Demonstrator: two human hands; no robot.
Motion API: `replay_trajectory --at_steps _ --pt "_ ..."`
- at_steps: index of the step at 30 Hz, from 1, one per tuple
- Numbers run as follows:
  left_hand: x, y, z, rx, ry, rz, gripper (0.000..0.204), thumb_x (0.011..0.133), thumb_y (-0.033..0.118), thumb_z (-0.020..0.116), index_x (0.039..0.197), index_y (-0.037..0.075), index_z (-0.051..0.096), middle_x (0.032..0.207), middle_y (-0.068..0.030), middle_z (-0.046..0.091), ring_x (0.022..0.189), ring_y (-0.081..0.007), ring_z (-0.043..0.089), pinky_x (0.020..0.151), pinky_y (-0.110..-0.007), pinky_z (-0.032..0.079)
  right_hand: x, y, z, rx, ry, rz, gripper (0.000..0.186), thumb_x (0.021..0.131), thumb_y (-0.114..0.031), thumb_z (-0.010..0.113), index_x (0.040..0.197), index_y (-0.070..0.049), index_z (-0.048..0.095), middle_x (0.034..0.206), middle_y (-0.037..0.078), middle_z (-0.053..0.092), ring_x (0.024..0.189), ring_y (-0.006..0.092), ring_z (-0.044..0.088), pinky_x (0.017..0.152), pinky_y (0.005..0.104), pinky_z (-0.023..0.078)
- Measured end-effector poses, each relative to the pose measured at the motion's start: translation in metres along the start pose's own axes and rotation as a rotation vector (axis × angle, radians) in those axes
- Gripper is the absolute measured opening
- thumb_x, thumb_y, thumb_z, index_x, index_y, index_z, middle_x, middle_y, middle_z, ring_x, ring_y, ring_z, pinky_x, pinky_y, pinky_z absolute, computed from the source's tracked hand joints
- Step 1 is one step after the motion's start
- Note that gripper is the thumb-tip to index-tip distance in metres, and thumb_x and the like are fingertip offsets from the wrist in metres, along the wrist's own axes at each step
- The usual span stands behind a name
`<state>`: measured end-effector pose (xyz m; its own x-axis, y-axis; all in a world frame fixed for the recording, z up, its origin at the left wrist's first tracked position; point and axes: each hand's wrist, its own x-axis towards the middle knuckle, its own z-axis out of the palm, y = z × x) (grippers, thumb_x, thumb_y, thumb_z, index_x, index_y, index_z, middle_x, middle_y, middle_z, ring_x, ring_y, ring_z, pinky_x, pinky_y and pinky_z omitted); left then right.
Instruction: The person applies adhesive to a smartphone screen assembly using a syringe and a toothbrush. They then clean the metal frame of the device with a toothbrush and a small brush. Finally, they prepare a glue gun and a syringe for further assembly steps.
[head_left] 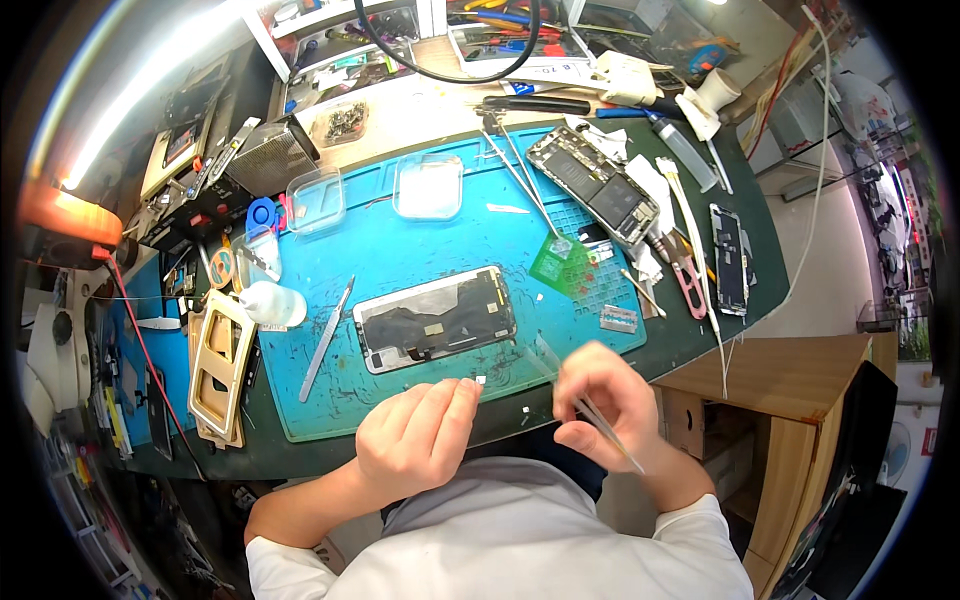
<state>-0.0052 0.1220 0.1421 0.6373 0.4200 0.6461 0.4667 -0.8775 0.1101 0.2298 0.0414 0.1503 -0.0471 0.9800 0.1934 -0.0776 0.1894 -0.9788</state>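
My left hand (415, 432) is closed in a pinch in front of the mat, with a small white piece (481, 380) at its fingertips. To the right, my right hand (612, 400) holds a pair of tweezers (597, 415), its slim metal arms smeared by motion. The tips point up and left, over the mat's front edge. Just beyond both hands lies a phone screen assembly (410, 335), its dark back with silver patches facing up; neither hand touches it. A scalpel (328, 340) rests left of the screen.
On the blue mat (400, 255) are clear plastic boxes (428, 188), an opened phone (592, 182), a green board (562, 265) and a razor blade (618, 318). A white bottle (272, 304) and a gold metal frame (220, 362) stand left. A wooden cabinet (770, 375) adjoins the bench at right.
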Motion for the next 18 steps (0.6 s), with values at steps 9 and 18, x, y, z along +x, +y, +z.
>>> replay_trajectory --at_steps 9,18 --pt "-0.001 0.0 0.001 0.003 -0.035 -0.037 0.018 0.083 0.005 0.075 0.1 -0.002 0.073 0.083 -0.0079 0.07 0.067 -0.0164 0.068 0.052 -0.025 0.051 0.002 0.004 0.023 -0.277 0.031 -0.004 0.025 0.094 -0.003 0.076 0.117 0.003 0.072 0.098 0.014 0.08 0.086 0.0193 0.08 0.072 0.0282 0.063" --pt "-0.001 0.001 -0.001 0.007 -0.061 -0.04 0.019 0.082 0.005 0.072 0.1 -0.002 0.073 0.084 -0.008 0.071 0.069 -0.0169 0.069 0.055 -0.025 0.052 0.006 0.002 0.026 -0.333 0.02 -0.003 0.019 0.094 -0.001 0.075 0.112 0.003 0.074 0.098 0.013 0.08 0.084 0.0197 0.08 0.071 0.0281 0.062"
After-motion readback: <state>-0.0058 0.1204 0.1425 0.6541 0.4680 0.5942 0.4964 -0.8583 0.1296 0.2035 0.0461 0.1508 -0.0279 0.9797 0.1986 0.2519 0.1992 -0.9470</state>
